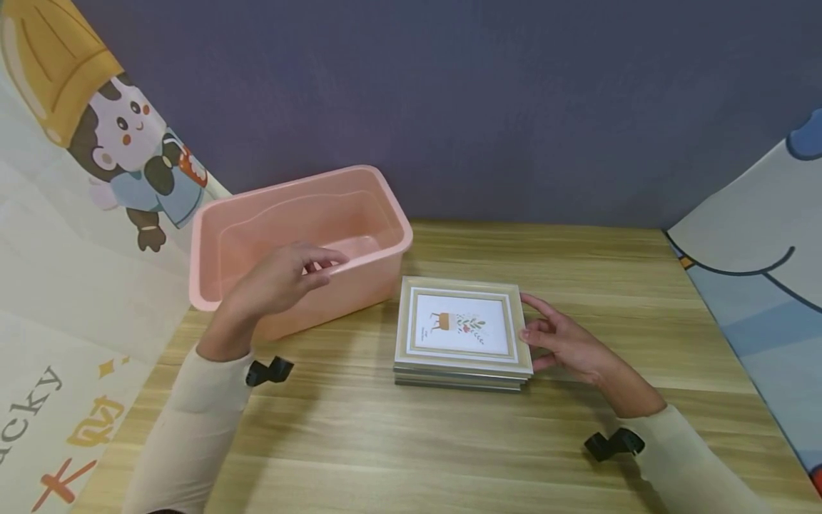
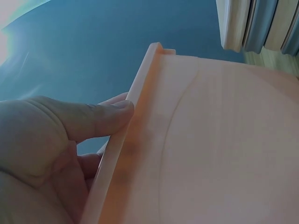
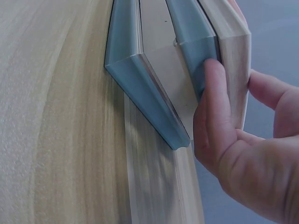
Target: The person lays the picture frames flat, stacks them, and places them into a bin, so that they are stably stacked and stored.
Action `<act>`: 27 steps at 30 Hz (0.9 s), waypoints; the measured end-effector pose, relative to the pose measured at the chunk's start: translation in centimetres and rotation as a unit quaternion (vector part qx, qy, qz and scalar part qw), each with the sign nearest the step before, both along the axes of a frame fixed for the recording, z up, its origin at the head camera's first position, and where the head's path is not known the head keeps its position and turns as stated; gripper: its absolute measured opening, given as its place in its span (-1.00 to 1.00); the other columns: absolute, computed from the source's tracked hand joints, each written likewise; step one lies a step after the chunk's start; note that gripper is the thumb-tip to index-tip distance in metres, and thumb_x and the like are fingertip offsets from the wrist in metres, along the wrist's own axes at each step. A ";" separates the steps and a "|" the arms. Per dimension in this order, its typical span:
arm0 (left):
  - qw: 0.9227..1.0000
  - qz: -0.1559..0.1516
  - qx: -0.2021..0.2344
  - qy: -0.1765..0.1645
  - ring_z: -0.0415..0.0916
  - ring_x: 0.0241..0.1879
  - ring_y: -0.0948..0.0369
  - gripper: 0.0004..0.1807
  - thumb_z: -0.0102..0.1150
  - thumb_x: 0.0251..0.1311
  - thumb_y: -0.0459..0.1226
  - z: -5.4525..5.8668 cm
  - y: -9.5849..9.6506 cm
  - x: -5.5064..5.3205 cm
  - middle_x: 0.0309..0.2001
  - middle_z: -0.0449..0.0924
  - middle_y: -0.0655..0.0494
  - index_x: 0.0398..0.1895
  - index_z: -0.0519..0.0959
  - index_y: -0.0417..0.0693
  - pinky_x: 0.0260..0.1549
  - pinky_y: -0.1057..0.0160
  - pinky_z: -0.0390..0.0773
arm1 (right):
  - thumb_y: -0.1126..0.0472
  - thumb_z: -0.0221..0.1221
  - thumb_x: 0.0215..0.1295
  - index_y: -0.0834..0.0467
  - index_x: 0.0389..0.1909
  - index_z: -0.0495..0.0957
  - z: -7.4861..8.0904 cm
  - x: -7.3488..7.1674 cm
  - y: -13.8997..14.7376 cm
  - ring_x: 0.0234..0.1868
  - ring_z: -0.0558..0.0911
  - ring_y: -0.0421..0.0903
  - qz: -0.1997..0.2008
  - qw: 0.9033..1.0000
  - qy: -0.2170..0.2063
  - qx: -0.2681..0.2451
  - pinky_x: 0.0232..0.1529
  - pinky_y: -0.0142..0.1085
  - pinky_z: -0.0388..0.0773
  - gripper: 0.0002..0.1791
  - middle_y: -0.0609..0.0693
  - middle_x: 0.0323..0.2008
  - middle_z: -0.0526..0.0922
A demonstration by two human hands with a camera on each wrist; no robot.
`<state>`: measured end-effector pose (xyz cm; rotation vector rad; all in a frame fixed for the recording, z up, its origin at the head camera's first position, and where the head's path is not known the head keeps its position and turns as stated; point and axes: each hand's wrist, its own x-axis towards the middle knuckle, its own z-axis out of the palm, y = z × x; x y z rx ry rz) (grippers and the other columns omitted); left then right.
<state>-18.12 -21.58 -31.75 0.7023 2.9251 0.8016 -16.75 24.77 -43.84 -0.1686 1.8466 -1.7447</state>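
Observation:
My left hand [image 1: 282, 278] is at the near rim of a pink plastic bin [image 1: 327, 293]. In the left wrist view the thumb [image 2: 105, 119] lies on one side of the rim and the fingers go behind it. A stack of picture frames [image 1: 459, 382] lies just right of the bin. The top picture frame [image 1: 462, 325] has a pale wood border and a printed flower pot. My right hand [image 1: 565, 350] holds that frame's right edge, thumb on its face side. In the right wrist view, fingers [image 3: 217, 93] reach the side of a blue-grey frame [image 3: 196, 42] beneath.
The wood-grain table [image 1: 359, 442] carries the bin and the stack. A dark blue wall panel [image 1: 514, 107] stands behind. Cartoon-printed panels flank the table left [image 1: 38, 250] and right [image 1: 745, 243]. A black wrist mount [image 1: 270, 371] sits on each sleeve.

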 end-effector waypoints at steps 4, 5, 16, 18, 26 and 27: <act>1.000 -0.006 -0.003 -0.004 0.63 -0.08 0.06 -0.65 0.20 0.38 -0.37 0.1 0.5 -0.3 -0.06 0.74 0.01 0.19 0.66 -0.02 -0.11 0.07 0.60 | 0.26 0.15 0.50 0.00 0.66 -0.29 0.0 0.0 0.0 -0.21 0.68 -0.13 -0.001 1.000 -0.002 -0.001 -0.19 -0.05 0.77 -0.04 -0.01 -0.16 0.49; 1.000 -0.007 -0.004 -0.004 0.63 -0.08 0.06 -0.65 0.20 0.38 -0.37 0.1 0.6 -0.3 -0.05 0.74 0.01 0.19 0.66 -0.01 -0.10 0.05 0.61 | 0.26 0.15 0.50 -0.01 0.66 -0.28 0.0 0.0 0.0 -0.21 0.68 -0.13 -0.002 1.000 -0.003 -0.002 -0.19 -0.05 0.77 -0.04 -0.01 -0.16 0.49; 1.000 -0.012 -0.008 0.003 0.61 -0.03 0.02 -0.67 0.17 0.40 -0.36 0.0 1.7 -1.3 -0.06 0.73 -0.03 0.18 0.66 -0.02 -0.05 -0.02 0.60 | 0.26 0.15 0.50 -0.01 0.66 -0.28 0.1 0.0 0.0 -0.21 0.68 -0.12 -0.003 1.000 -0.005 -0.006 -0.20 -0.04 0.77 -0.04 -0.01 -0.16 0.49; 1.000 -0.011 -0.009 0.000 0.61 -0.02 0.01 -0.67 0.16 0.41 -0.36 0.0 1.9 -1.5 -0.05 0.73 -0.03 0.19 0.66 -0.01 -0.05 -0.02 0.60 | 0.27 0.15 0.50 -0.01 0.66 -0.28 0.1 0.1 0.0 -0.21 0.68 -0.13 -0.003 1.000 -0.005 -0.008 -0.20 -0.04 0.77 -0.04 -0.02 -0.16 0.49; 1.000 -0.003 -0.014 -0.010 0.58 0.05 0.01 -0.67 0.14 0.43 -0.34 0.0 2.9 -2.2 0.02 0.70 -0.04 0.19 0.66 0.03 -0.02 -0.02 0.60 | 0.26 0.15 0.50 0.00 0.66 -0.28 0.2 0.1 -0.1 -0.21 0.69 -0.12 -0.004 1.000 -0.005 -0.007 -0.20 -0.03 0.77 -0.04 -0.01 -0.16 0.50; 1.000 -0.002 -0.015 -0.012 0.57 0.06 0.00 -0.67 0.14 0.43 -0.33 -0.1 3.1 -2.3 0.03 0.70 -0.04 0.19 0.66 0.04 0.00 -0.03 0.59 | 0.26 0.15 0.49 0.00 0.66 -0.28 0.2 0.1 -0.1 -0.21 0.68 -0.12 -0.004 1.000 -0.005 -0.007 -0.20 -0.03 0.77 -0.04 -0.01 -0.16 0.50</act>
